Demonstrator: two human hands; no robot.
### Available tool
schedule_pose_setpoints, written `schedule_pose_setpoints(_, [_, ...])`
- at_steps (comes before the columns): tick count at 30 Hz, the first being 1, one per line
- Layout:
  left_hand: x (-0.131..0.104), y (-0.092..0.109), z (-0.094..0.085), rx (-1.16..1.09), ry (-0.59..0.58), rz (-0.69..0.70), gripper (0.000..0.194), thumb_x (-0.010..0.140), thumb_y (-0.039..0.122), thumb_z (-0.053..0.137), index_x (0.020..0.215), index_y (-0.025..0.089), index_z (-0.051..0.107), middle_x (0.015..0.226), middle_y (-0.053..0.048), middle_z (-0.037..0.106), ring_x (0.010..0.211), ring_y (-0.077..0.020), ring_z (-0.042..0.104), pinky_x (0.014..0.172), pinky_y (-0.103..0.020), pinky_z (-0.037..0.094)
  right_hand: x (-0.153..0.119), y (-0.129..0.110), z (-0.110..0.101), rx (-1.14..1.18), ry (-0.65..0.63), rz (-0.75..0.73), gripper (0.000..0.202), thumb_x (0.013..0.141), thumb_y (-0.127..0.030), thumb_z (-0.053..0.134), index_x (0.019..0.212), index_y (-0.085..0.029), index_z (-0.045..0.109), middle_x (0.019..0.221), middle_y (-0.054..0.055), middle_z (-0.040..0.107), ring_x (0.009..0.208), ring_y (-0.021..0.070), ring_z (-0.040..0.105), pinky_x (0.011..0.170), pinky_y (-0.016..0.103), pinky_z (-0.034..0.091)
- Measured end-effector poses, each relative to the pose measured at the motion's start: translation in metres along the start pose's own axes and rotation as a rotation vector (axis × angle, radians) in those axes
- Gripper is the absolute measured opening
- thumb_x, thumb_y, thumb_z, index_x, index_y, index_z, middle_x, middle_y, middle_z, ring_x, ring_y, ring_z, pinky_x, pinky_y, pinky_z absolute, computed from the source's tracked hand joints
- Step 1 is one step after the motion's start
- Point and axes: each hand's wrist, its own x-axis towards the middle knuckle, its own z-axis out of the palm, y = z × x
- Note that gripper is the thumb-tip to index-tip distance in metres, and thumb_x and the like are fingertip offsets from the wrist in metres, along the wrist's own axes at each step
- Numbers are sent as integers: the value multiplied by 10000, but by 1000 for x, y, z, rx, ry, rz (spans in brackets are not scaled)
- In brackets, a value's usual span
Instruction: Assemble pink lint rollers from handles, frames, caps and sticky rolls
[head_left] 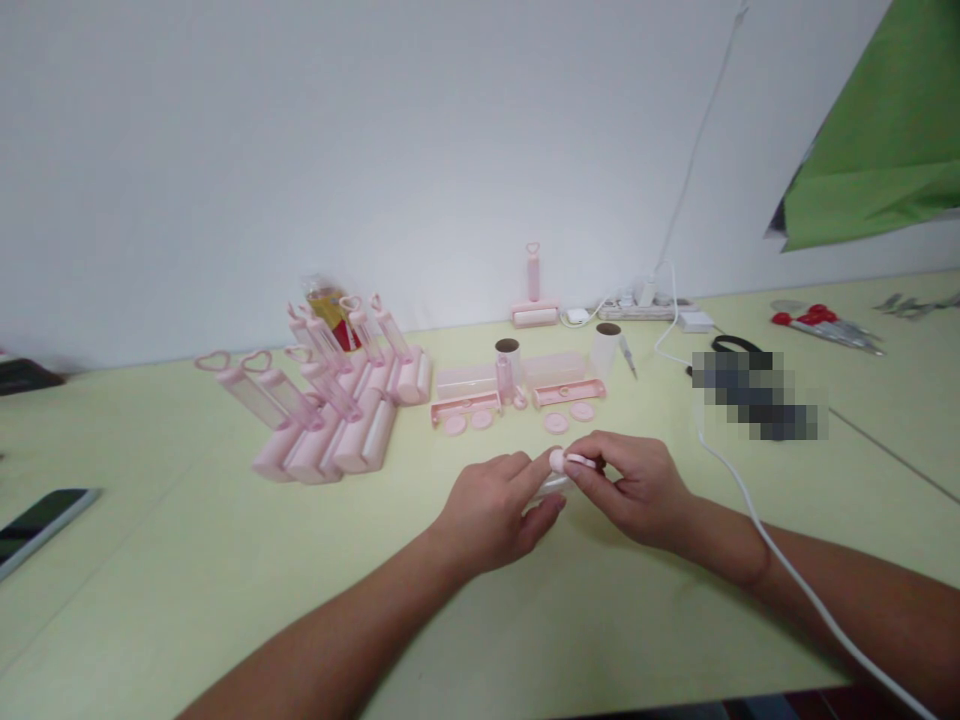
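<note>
My left hand (491, 512) is closed around a clear, tube-like handle (553, 487), mostly hidden by its fingers. At the handle's far end, my right hand (641, 492) pinches a small pink loop cap (581, 460) between thumb and forefinger. Its round pink base (557, 461) touches or nearly touches my left fingertips; whether it is seated in the handle I cannot tell. Beyond my hands lie several flat pink discs (556, 423), two pink trough-shaped holders (570, 393), another clear pink handle (505, 378) standing upright, and a loose pink loop cap (520, 399).
Several pink lint rollers (330, 445) with heart-loop handles stand at left; another (535, 312) is by the wall. Behind the holders are clear covers (555, 368) and white rolls (604, 350). A white cable (739, 480) crosses my right forearm. Red-handled scissors (821, 318) and a phone (41, 525) flank the table.
</note>
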Motion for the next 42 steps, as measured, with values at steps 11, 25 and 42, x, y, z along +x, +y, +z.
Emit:
schedule_pose_setpoints(11, [3, 6, -2, 40, -14, 56, 342, 952, 398, 457, 1214, 188, 524, 836, -40, 633, 707, -176, 585, 587, -289, 434, 3, -5, -4, -12, 11, -26, 75, 920, -211, 564, 906, -197, 637, 708, 3, 659, 610, 115, 590, 603, 233, 442])
schedule_pose_setpoints(25, [1, 5, -2, 19, -26, -21, 354, 947, 417, 461, 1230, 217, 533, 853, -38, 644, 729, -180, 605, 614, -295, 456, 2, -6, -3, -59, 57, -28, 61, 900, -226, 579, 907, -199, 632, 625, -26, 608, 527, 99, 547, 543, 219, 432])
schedule_pose_setpoints(42, [3, 7, -3, -46, 29, -54, 272, 943, 375, 489, 1139, 209, 578, 836, -37, 653, 729, -161, 608, 633, -270, 461, 0, -12, 4, -35, 75, -6, 40, 913, -229, 564, 914, -210, 600, 633, -27, 607, 545, 107, 565, 557, 218, 453])
